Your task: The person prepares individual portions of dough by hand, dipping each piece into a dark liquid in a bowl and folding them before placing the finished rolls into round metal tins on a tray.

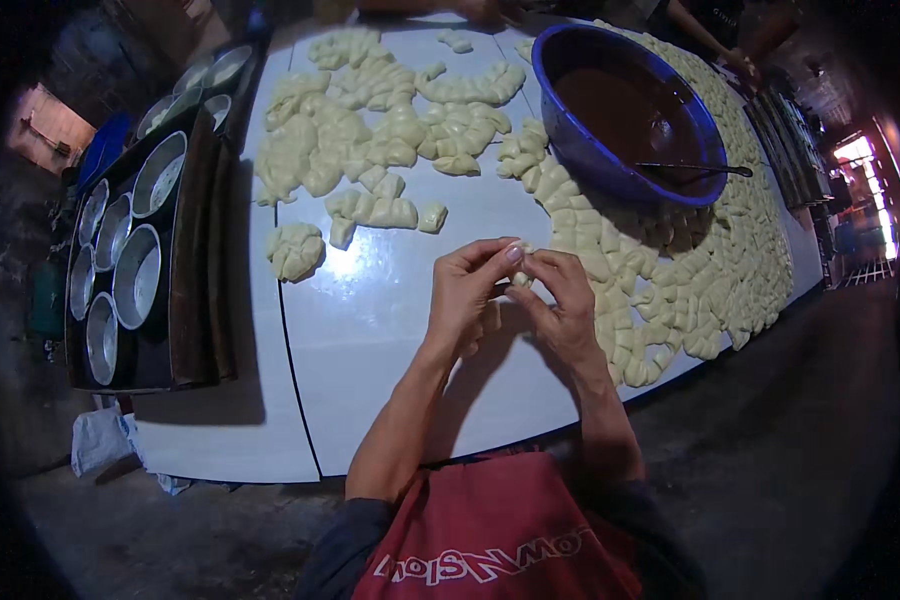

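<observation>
My left hand (462, 295) and my right hand (560, 310) meet above the white tabletop (370, 390), their thumbs and fingers pinched around a small pale piece of dough (522, 277). Another pale lump (490, 318) shows just below my left fingers, partly hidden. Left and ahead of my hands lie loose clumps of cut dough (295, 250) and larger clustered portions (370, 140). A wide sheet of dough pieces (700, 300) covers the table's right side.
A blue basin (560, 130) of brown filling with a utensil stands at the back right. Dark trays with several round metal pans (140, 275) sit along the left edge. Other people's hands (740, 62) show at the far edge, and stacked trays (770, 130) at right.
</observation>
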Demonstrator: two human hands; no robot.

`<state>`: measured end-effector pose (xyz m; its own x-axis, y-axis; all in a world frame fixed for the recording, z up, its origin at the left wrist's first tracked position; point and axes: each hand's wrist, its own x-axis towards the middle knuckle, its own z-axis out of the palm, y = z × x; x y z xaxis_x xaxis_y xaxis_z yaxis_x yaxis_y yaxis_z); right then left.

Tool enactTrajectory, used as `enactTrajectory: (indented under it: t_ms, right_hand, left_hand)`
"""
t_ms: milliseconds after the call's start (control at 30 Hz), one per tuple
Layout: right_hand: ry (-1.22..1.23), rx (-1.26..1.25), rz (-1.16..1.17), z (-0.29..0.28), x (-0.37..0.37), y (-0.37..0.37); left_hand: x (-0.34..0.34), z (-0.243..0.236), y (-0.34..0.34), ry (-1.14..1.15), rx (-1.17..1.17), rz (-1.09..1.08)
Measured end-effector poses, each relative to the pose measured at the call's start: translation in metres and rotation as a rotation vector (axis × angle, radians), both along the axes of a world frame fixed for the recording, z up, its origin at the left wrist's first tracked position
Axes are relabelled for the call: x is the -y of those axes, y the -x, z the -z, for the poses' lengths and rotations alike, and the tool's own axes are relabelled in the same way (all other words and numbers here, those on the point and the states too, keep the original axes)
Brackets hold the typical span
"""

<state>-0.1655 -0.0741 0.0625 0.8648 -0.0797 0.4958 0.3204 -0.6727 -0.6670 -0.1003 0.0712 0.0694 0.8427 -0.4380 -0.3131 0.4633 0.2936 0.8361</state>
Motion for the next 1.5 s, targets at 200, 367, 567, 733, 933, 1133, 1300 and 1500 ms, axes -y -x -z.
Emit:
enactTrajectory:
  t_ms: [200, 367, 567, 733, 933, 1133, 1300, 1500]
  right_hand:
    - [-0.288, -0.114, 0.071, 0.006, 0.001, 0.001]
    - [-0.706, -0.384, -0.003, 0.012, -0.006, 0.017]
    - [-0.132, -0.133, -0.152, 0.011, -0.001, 0.019]
    - [-0.224, 0.073, -0.064, 0.014, -0.007, 0.013]
    - [-0.354, 0.198, 0.104, 0.031, -0.036, 0.014]
    - [-0.283, -0.019, 0.167, 0.046, -0.039, 0.031]
    - [-0.434, -0.415, 0.01, 0.039, -0.045, 0.069]
    - [-0.372, -0.499, -0.04, 0.056, -0.043, 0.1]
  left_hand:
    - [0.003, 0.003, 0.007, 0.007, 0.115, 0.054]
    - [-0.016, -0.004, -0.009, -0.114, -0.125, 0.253]
    - [-0.026, 0.0, -0.002, -0.166, -0.008, 0.224]
    - [-0.028, 0.0, 0.015, -0.064, 0.153, 0.199]
    - [-0.025, 0.016, 0.03, -0.015, 0.246, 0.154]
    - [-0.031, 0.036, 0.061, -0.137, 0.216, 0.046]
    - [-0.046, 0.063, 0.092, -0.049, -0.103, -0.146]
    - [-0.045, 0.056, 0.13, -0.039, -0.175, -0.128]
